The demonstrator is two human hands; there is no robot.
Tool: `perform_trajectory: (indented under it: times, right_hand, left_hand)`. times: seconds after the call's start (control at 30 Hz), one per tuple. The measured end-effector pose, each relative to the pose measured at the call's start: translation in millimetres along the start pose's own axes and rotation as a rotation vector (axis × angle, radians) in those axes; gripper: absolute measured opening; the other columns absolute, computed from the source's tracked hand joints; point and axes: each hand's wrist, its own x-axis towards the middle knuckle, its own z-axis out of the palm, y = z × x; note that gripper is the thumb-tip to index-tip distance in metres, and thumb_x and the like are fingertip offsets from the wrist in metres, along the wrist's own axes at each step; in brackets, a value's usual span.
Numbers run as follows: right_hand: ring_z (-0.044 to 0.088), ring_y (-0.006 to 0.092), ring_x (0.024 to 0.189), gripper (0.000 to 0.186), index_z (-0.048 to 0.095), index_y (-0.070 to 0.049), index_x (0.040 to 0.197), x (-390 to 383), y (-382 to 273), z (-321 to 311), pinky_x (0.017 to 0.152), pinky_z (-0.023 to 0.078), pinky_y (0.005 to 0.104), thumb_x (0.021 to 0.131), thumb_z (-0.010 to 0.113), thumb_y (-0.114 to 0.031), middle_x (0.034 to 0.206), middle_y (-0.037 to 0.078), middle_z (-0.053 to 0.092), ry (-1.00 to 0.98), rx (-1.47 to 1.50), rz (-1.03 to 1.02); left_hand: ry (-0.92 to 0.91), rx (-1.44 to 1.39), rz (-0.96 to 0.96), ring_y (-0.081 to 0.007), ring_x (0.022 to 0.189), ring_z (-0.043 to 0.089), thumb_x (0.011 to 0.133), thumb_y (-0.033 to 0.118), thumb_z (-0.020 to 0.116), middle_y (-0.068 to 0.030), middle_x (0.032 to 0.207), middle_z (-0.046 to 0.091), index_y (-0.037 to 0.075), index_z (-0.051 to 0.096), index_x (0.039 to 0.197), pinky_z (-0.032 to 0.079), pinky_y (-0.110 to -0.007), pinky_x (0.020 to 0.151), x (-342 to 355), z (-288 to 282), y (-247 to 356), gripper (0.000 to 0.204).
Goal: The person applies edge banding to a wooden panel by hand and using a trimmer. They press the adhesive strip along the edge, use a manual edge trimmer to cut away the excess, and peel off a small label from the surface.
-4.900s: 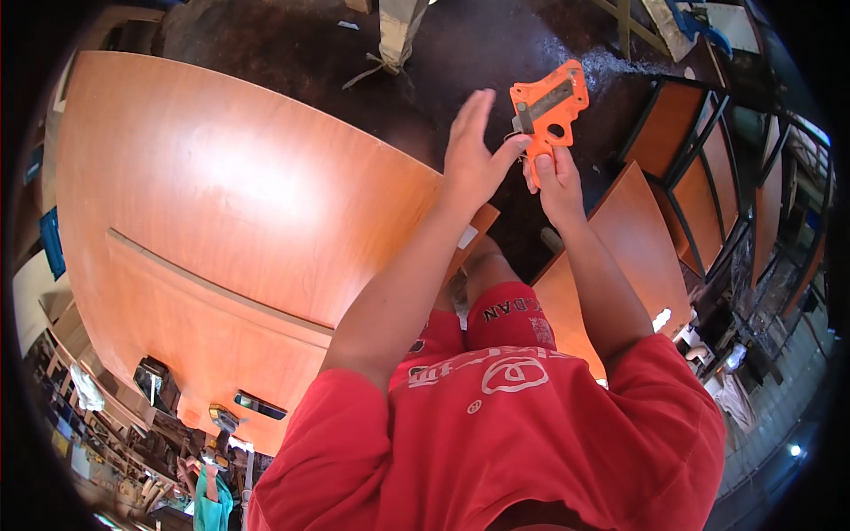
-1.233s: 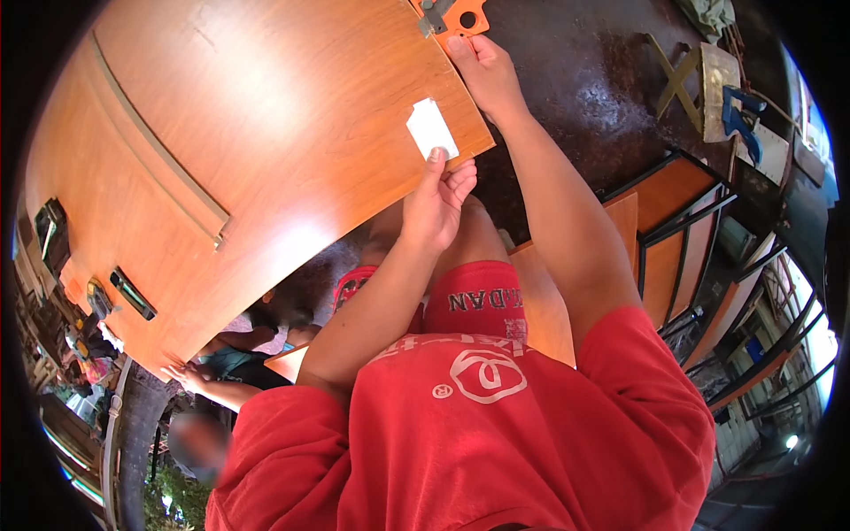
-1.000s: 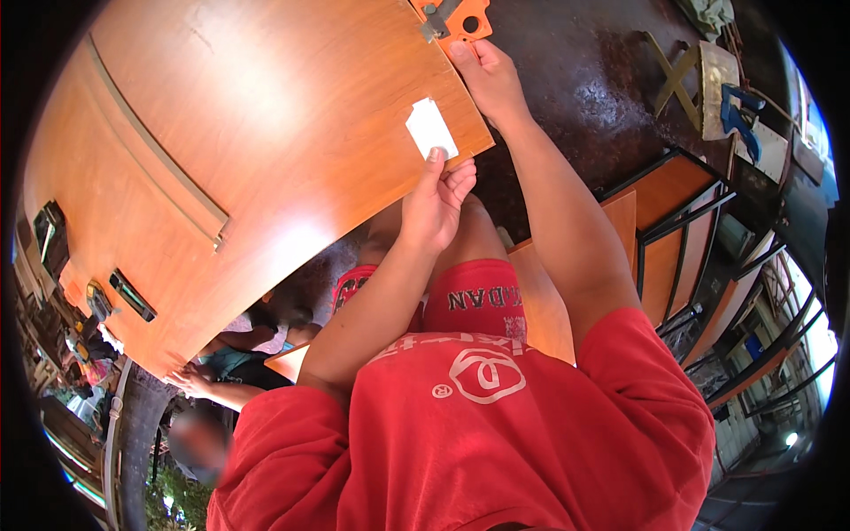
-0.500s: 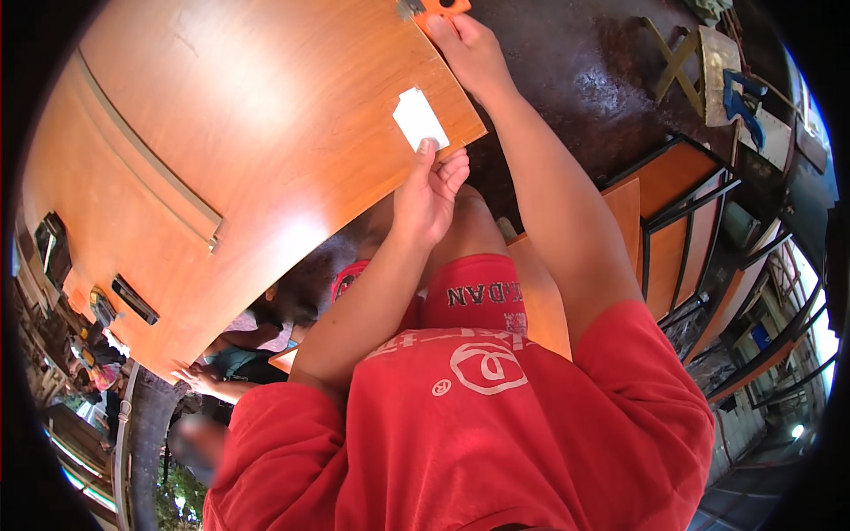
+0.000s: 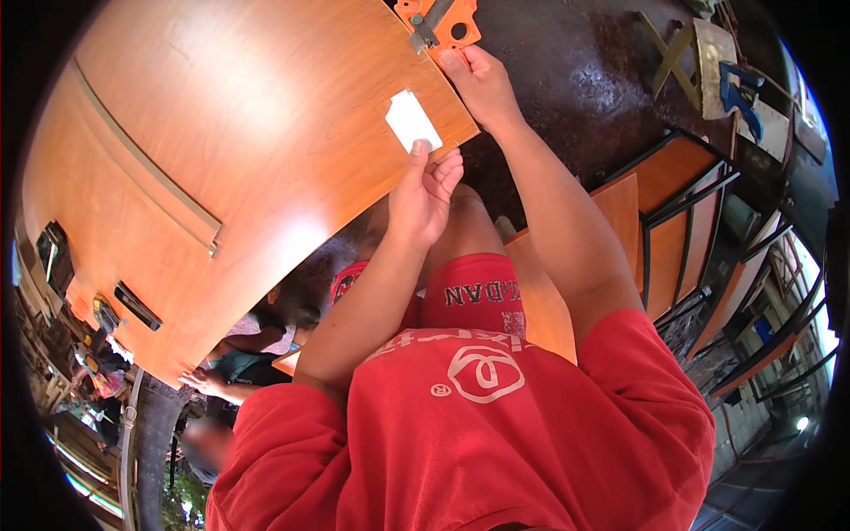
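Observation:
My left hand (image 5: 425,199) grips the near edge of a large wooden panel (image 5: 230,115) by its right corner. Its thumb presses on a white card (image 5: 407,115) lying on the panel, and its fingers curl at the edge. My right hand (image 5: 482,84) is closed on an orange tool (image 5: 460,18) with a metal strip and a dark round hole, held against the panel's right edge above that corner. A long thin strip (image 5: 142,159) lies on the panel to the left, with a dark slotted piece (image 5: 135,303) below it.
A co-worker's hand (image 5: 202,380) touches the panel's lower left edge. A yellow power tool (image 5: 104,314) is near that edge. Black-framed boards (image 5: 673,159) stand at the right, above the dark floor (image 5: 575,62). A blue tool (image 5: 744,97) is at the upper right.
Since five seconds ago, my left hand has moved onto the panel's edge and the orange tool has moved against it. Lately the panel and both hands have shifted slightly left.

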Motion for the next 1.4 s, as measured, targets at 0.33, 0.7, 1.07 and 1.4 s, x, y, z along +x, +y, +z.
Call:
perform_trajectory:
  times: [0.33,0.7,1.07,1.4]
  right_hand:
    - [0.052,0.0105,0.073,0.038,0.058,0.003,0.086,49.4,-9.3,15.0,0.064,0.046,0.0304,0.095,0.058,-0.035,0.073,0.009,0.055,0.009,-0.069,-0.103]
    - [0.056,0.0050,0.074,0.040,0.065,-0.003,0.103,19.5,1.6,8.4,0.067,0.047,0.0249,0.096,0.058,-0.041,0.083,0.000,0.065,0.005,-0.056,-0.071]
    - [0.061,0.0098,0.075,0.037,0.067,-0.004,0.106,7.3,3.5,3.2,0.070,0.049,0.0282,0.094,0.060,-0.039,0.084,0.004,0.069,0.005,-0.021,0.024]
    - [0.056,0.0056,0.077,0.036,0.064,-0.002,0.104,-16.5,0.7,-9.2,0.070,0.047,0.0250,0.096,0.058,-0.036,0.087,0.000,0.066,-0.008,-0.037,0.045]
  left_hand:
    - [-0.028,-0.029,-0.025,-0.0180,0.089,0.067,0.096,0.033,0.060,-0.0120,0.099,0.064,0.005,0.054,0.111,0.059,-0.031,0.083,0.6,-2.3,-0.4,0.032]
    - [-0.015,-0.028,-0.001,-0.0189,0.089,0.066,0.095,0.031,0.063,-0.0159,0.104,0.063,0.003,0.050,0.120,0.058,-0.030,0.082,2.0,-4.2,0.2,0.040]
    - [-0.015,-0.038,0.001,-0.0191,0.090,0.066,0.095,0.031,0.062,-0.0161,0.103,0.063,0.003,0.050,0.120,0.058,-0.030,0.081,2.9,-4.7,-0.1,0.039]
    - [-0.019,-0.005,-0.008,-0.0159,0.088,0.067,0.097,0.035,0.058,-0.0104,0.097,0.065,0.002,0.053,0.116,0.058,-0.029,0.082,2.5,-3.1,-0.7,0.039]
